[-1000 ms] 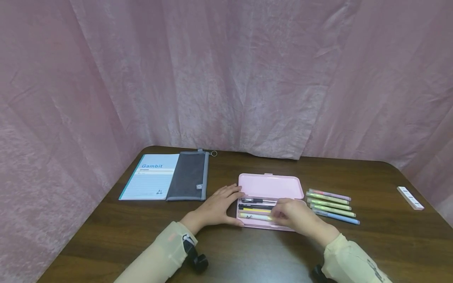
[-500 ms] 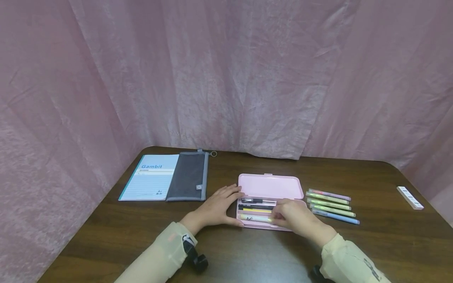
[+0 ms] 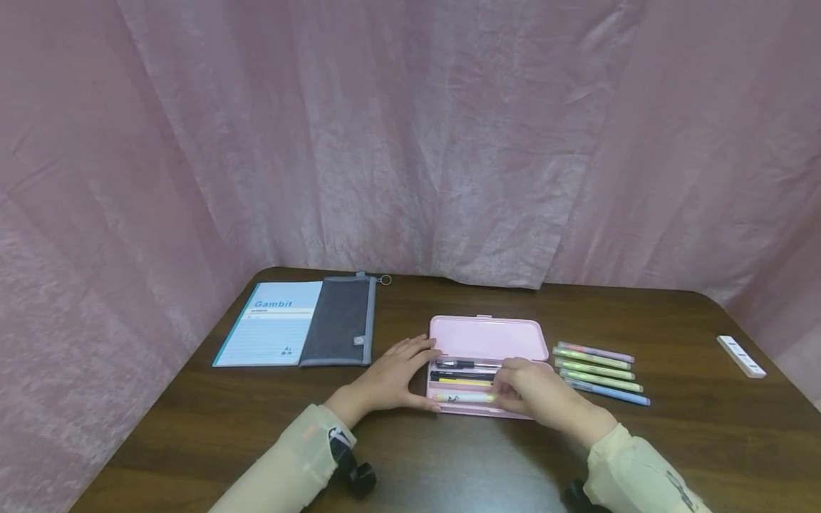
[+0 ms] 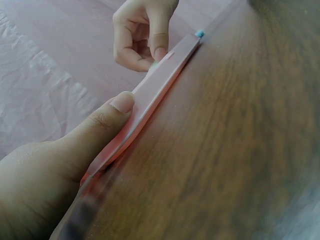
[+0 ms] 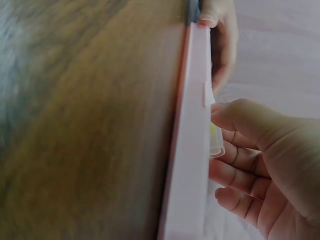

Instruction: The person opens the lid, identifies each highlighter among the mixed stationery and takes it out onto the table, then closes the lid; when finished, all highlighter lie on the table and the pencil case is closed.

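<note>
An open pink pencil case (image 3: 489,339) lies on the table, its lid laid back. Inside are a black pen (image 3: 457,364), dark slim pencils or pens (image 3: 462,375) with a yellow one, and a pale marker (image 3: 463,398) along the front. My right hand (image 3: 541,395) pinches the marker's right end between thumb and fingers; in the right wrist view the clear end of the marker (image 5: 216,145) shows between them. With fairly straight fingers, my left hand (image 3: 394,374) spans the case's left end. Its thumb (image 4: 122,102) presses the front wall in the left wrist view.
Several markers (image 3: 596,372), purple, yellow-green and blue, lie in a row right of the case. A white eraser-like block (image 3: 740,356) is at the far right. On the left are a light-blue notebook (image 3: 269,324) and a grey mesh zip pouch (image 3: 340,320).
The marker under my right hand has settled slightly toward the case's front wall. Both hands otherwise stay nearly in place, and the head view has shifted a little.
</note>
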Demonstrator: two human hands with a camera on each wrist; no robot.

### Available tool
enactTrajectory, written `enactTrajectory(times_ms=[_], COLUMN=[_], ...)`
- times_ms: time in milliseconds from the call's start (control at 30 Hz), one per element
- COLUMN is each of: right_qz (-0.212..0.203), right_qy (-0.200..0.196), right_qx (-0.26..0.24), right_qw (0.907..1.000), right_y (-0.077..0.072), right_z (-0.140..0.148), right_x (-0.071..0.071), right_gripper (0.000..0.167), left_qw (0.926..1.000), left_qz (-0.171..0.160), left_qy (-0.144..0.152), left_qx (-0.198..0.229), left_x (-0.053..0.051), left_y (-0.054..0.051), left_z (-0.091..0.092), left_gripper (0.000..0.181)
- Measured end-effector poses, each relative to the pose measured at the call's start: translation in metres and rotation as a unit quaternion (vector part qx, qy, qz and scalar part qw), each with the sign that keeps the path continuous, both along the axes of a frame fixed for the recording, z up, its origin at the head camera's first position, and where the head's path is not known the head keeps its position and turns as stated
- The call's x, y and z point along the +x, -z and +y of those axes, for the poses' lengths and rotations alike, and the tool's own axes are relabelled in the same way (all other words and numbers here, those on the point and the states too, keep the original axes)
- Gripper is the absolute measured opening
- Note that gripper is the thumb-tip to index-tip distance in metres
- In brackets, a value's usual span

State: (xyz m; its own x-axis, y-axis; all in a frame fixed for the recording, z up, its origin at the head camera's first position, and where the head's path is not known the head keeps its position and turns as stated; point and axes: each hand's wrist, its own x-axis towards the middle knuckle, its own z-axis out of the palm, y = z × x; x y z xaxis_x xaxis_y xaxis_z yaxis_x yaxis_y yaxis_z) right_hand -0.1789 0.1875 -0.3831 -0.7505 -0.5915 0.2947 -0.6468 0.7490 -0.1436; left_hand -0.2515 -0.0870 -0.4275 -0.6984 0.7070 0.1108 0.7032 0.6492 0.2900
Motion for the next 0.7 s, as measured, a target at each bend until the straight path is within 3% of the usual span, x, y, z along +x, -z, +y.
enactTrajectory(times_ms=[400,700], right_qz=[-0.073,-0.052], right_qy=[0.030,0.024], right_qx=[-0.017,-0.025], right_qw=[0.9967,0.9981], right_y=[-0.016,-0.027], right_z=[0.012,0.024], right_x=[0.008,0.014], right_gripper=[0.008,0.010], left_qw=[1.0000,1.0000], left_qz=[0.001,-0.002], left_qy=[0.003,0.001], left_qx=[0.006,0.005], left_x=[0.000,0.001], left_y=[0.000,0.000], left_z=[-0.001,0.000], left_gripper=[0.089,0.089])
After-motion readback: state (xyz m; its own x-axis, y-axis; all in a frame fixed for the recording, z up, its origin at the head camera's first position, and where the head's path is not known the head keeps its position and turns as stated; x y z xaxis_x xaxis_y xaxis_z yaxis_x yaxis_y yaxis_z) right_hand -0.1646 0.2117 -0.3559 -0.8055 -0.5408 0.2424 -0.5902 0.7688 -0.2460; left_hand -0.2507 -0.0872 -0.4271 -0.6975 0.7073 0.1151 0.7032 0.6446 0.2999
